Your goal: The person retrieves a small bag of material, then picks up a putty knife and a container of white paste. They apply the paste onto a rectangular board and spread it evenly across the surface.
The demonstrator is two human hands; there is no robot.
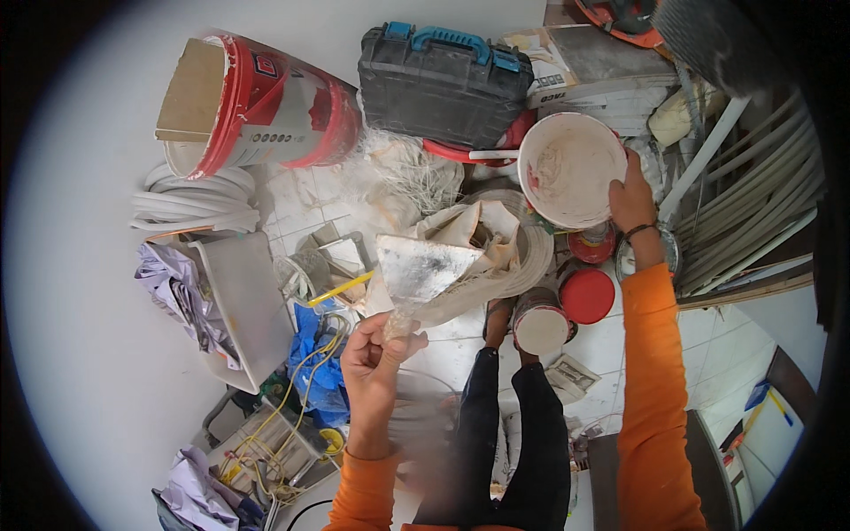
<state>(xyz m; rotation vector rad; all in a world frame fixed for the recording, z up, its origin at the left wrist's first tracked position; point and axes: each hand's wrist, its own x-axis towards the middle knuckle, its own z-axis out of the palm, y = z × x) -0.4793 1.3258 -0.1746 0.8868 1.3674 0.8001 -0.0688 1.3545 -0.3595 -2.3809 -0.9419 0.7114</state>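
My left hand (376, 354) grips a wide putty knife (427, 268) by its short handle, the blade pointing up and away and smeared with white. At the right, my right hand (630, 202) holds a white bucket (567, 159) by its rim. The bucket tips toward me and shows pale residue on its inside wall. Beyond the knife blade lies a crumpled, stained sack (496, 230). Below the bucket stand a small tin with a red lid (588, 296) and a whitish-topped tin (541, 331).
A red-and-white pail (283, 115) lies on its side at the far left. A black toolbox (443, 93) with blue latches stands beside it. Coiled hose (195, 199), a white bin (252, 301), yellow cord (301, 389) and a blue bag (314, 363) crowd the left. Pipes (761, 186) bend along the right.
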